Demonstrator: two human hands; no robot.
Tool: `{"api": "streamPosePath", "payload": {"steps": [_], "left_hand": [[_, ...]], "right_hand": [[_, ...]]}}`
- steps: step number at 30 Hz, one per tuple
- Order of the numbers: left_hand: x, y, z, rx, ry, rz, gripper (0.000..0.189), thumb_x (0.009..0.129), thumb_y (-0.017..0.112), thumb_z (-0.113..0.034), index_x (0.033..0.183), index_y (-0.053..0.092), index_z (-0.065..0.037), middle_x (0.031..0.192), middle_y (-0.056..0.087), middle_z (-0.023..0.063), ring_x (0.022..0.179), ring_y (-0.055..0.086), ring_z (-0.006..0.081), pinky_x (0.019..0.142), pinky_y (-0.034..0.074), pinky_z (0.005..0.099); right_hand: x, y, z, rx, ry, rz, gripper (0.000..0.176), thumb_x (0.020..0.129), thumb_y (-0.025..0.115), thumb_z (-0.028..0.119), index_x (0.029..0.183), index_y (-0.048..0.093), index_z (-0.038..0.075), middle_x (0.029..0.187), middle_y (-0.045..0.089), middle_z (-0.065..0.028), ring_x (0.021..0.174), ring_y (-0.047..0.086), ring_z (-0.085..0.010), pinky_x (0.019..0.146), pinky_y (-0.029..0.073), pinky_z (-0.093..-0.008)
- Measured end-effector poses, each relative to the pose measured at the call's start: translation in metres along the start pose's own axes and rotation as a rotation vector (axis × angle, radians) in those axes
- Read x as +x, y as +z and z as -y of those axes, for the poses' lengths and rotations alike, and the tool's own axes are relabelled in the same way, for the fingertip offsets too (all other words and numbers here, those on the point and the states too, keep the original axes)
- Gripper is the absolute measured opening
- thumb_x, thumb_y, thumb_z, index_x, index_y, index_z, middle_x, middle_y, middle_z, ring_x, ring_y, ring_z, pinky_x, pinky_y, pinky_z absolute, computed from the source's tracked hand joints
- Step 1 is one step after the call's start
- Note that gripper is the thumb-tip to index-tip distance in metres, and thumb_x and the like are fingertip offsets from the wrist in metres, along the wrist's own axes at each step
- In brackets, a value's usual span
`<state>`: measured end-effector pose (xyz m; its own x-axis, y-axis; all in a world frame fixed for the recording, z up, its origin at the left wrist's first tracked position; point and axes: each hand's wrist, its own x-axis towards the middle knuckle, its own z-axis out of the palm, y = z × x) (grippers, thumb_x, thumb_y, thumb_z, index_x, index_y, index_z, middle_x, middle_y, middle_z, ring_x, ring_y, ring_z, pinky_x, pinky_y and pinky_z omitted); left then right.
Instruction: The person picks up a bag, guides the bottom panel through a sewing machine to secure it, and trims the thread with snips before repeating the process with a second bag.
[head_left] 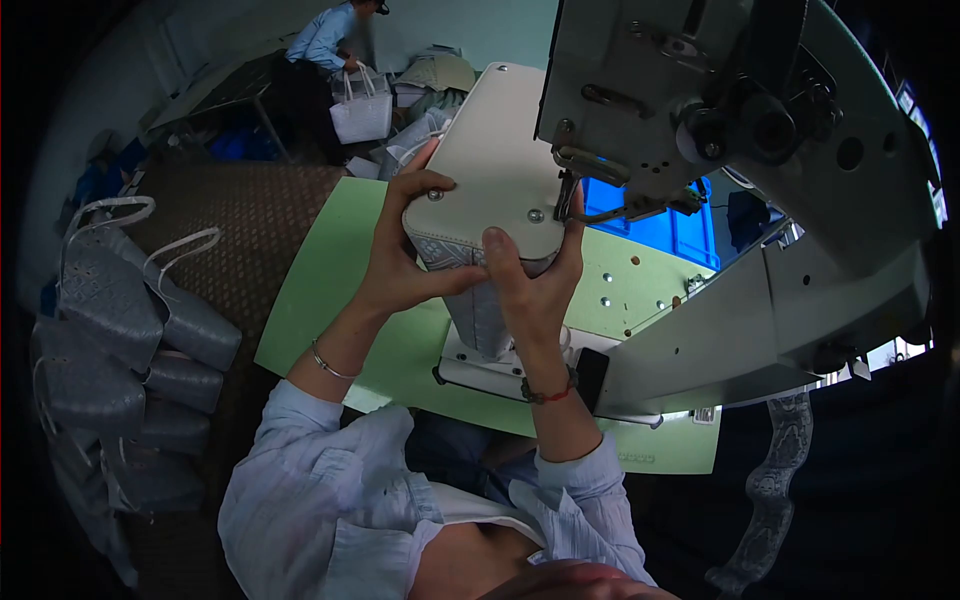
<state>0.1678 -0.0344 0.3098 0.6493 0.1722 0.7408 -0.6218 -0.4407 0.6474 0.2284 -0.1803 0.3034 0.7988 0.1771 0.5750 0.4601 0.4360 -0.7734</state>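
A handbag (485, 160) sits upside down over the arm of a post-type sewing machine (690, 120), its cream base with metal studs facing up. Its patterned grey side shows below the stitched near edge. My left hand (398, 245) grips the left near corner, thumb along the side wall and fingers around the edge. My right hand (540, 285) clasps the right near corner, its thumb pressing on the base's edge. The needle and presser foot (567, 190) stand at the base's right edge, beside my right fingers. Whether the needle is in the material cannot be made out.
Several grey handbags (140, 330) are stacked on the left. Behind the green worktable (320, 270) stands a blue crate (650, 220). A dark phone-like object (592, 380) lies near my right wrist. Patterned trim (775, 490) hangs at right. Another person (325, 60) handles a white bag (362, 110) at the back.
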Motion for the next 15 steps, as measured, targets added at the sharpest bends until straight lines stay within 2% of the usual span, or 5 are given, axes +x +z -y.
{"api": "streamPosePath", "payload": {"steps": [7,8,10,12,15], "left_hand": [[0.045,-0.019,-0.023,0.115,0.002,0.216,0.082,0.060,0.089,-0.016,0.132,0.049,-0.009,0.152,0.036,0.0158,0.134,0.044,0.0271,0.104,0.043,0.0413],[0.052,-0.018,-0.026,-0.029,-0.064,0.359,0.083,0.061,0.088,-0.017,0.135,0.050,-0.010,0.151,0.039,0.0141,0.134,0.044,0.0265,0.105,0.041,0.0422],[0.069,-0.021,-0.028,-0.178,-0.134,0.492,0.083,0.062,0.086,-0.017,0.137,0.051,-0.010,0.149,0.041,0.0124,0.134,0.045,0.0260,0.106,0.039,0.0431],[0.085,-0.027,-0.026,0.329,0.199,0.731,0.084,0.063,0.084,-0.022,0.140,0.051,-0.011,0.147,0.045,0.0128,0.135,0.045,0.0254,0.110,0.031,0.0472],[0.092,-0.023,-0.029,0.390,0.180,0.799,0.085,0.063,0.083,-0.025,0.141,0.050,-0.011,0.147,0.045,0.0140,0.135,0.044,0.0271,0.113,0.025,0.0490]], "right_hand": [[0.008,0.001,0.008,0.111,0.090,-0.011,0.076,0.075,0.080,0.016,0.135,0.039,-0.005,0.112,0.061,-0.0152,0.097,0.064,-0.0185,0.083,0.055,-0.0318],[0.010,0.001,0.007,0.095,0.093,-0.007,0.072,0.075,0.080,0.017,0.132,0.041,-0.004,0.110,0.062,-0.0146,0.096,0.064,-0.0183,0.082,0.055,-0.0318],[0.013,0.000,0.003,0.076,0.102,0.005,0.068,0.075,0.080,0.018,0.129,0.044,-0.004,0.109,0.062,-0.0141,0.095,0.064,-0.0182,0.081,0.055,-0.0319],[0.015,-0.001,0.000,0.026,0.073,0.004,0.066,0.075,0.080,0.019,0.127,0.046,-0.002,0.107,0.063,-0.0129,0.092,0.065,-0.0181,0.080,0.055,-0.0313],[0.017,-0.004,0.003,0.036,0.110,0.032,0.062,0.075,0.080,0.019,0.124,0.048,0.000,0.105,0.063,-0.0119,0.092,0.064,-0.0176,0.079,0.055,-0.0304]]}}
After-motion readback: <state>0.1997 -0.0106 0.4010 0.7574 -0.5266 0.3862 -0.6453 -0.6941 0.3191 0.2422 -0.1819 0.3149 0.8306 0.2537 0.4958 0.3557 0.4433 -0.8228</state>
